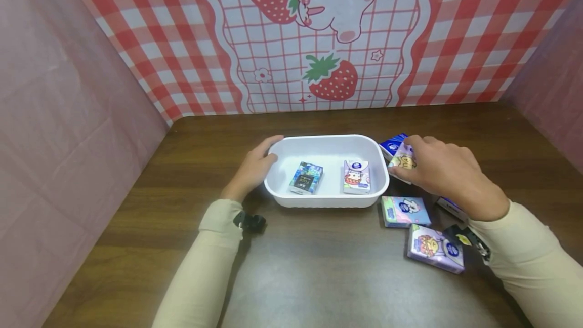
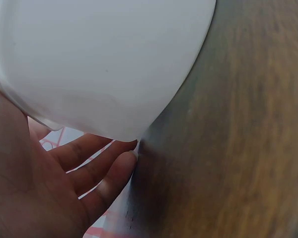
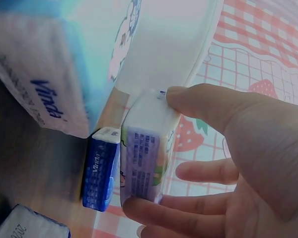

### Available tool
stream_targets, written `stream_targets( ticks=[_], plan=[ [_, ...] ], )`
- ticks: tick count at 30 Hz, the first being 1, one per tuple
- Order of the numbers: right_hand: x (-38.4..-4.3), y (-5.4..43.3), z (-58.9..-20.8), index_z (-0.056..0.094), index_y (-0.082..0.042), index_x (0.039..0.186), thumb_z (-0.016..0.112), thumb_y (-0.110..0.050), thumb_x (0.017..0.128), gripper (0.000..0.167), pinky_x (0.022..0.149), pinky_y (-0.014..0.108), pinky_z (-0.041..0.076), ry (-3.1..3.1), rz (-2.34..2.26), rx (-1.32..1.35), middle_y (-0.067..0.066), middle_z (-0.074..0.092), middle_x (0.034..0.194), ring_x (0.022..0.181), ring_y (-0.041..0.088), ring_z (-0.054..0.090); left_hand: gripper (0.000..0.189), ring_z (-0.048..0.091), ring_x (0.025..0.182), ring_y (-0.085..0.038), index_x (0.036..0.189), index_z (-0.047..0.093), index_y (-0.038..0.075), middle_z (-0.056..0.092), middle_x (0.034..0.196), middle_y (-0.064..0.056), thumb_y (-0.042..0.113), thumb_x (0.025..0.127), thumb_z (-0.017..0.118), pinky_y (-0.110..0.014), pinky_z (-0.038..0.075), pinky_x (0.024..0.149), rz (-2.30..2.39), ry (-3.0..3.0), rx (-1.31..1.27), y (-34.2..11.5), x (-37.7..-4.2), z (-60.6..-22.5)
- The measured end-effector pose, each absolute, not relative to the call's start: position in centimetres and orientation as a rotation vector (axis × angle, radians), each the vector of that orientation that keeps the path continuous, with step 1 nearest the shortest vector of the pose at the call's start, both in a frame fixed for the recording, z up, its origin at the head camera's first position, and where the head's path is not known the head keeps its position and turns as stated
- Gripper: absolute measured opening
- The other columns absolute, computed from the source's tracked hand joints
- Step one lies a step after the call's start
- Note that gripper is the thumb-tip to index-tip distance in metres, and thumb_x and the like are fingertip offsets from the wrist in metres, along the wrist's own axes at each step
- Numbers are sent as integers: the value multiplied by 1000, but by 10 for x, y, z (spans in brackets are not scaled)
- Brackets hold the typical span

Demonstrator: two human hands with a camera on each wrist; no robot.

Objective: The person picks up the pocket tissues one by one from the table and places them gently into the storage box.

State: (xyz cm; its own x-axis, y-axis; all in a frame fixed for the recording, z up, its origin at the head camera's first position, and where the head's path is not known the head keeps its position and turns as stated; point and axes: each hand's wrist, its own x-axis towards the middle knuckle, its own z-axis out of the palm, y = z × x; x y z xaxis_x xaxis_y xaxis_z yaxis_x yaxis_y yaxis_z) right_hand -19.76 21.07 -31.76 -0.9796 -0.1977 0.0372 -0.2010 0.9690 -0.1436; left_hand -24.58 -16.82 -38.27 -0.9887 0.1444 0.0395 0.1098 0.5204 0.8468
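My left hand (image 1: 250, 171) holds the left end of a white plastic basin (image 1: 325, 202), thumb at the rim and fingers along the outside wall (image 2: 104, 69). Inside lie two tissue packs: a blue-green one with a dark label (image 1: 306, 178) and a white one with a cartoon (image 1: 357, 177). Just right of the basin, my right hand (image 1: 448, 168) pinches a purple tissue pack (image 3: 144, 153) between thumb and fingers, tilted in the head view. Beside that pack lies a dark blue tissue pack (image 1: 392, 144), partly covered.
Nearer me on the brown wooden table (image 1: 319, 277) are a light blue tissue pack (image 1: 405, 212) and a purple cartoon one (image 1: 434, 250). Another pack (image 1: 451, 208) is mostly hidden under my right wrist. A red-checked strawberry cloth (image 1: 155, 29) hangs behind the table.
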Motion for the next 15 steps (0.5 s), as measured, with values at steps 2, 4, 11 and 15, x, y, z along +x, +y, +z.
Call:
stream_targets(
  ticks=[2, 4, 11, 15],
  plan=[
    [-198, 210, -318, 47, 2, 138, 74, -61, 80, 90, 67, 60, 54, -3082, 236, 309, 32, 58, 119, 89, 42, 61, 47, 51, 129, -25, 148, 48, 31, 49, 150, -1, 21, 102, 49, -48, 47, 101, 1504, 2711, 230, -168, -247, -384],
    [-198, 210, -318, 48, 2, 137, 74, -61, 80, 89, 67, 60, 54, -3078, 241, 305, 32, 58, 118, 89, 42, 61, 47, 51, 129, -25, 148, 48, 32, 49, 150, -1, 20, 102, 49, -48, 46, 101, 1505, 2710, 228, -169, -247, -384],
    [-198, 211, -319, 48, 2, 137, 73, -61, 81, 88, 68, 63, 52, -3037, 287, 247, 33, 56, 120, 89, 44, 60, 47, 51, 128, -24, 148, 49, 31, 49, 150, -1, 19, 102, 49, -48, 45, 103, 1512, 2713, 233, -169, -247, -384],
    [-198, 211, -319, 48, 2, 136, 73, -60, 81, 86, 67, 64, 51, -3000, 320, 202, 33, 55, 118, 88, 44, 57, 48, 53, 126, -25, 148, 49, 31, 50, 149, -2, 18, 102, 50, -47, 47, 100, 1515, 2720, 243, -169, -247, -384]
  ],
)
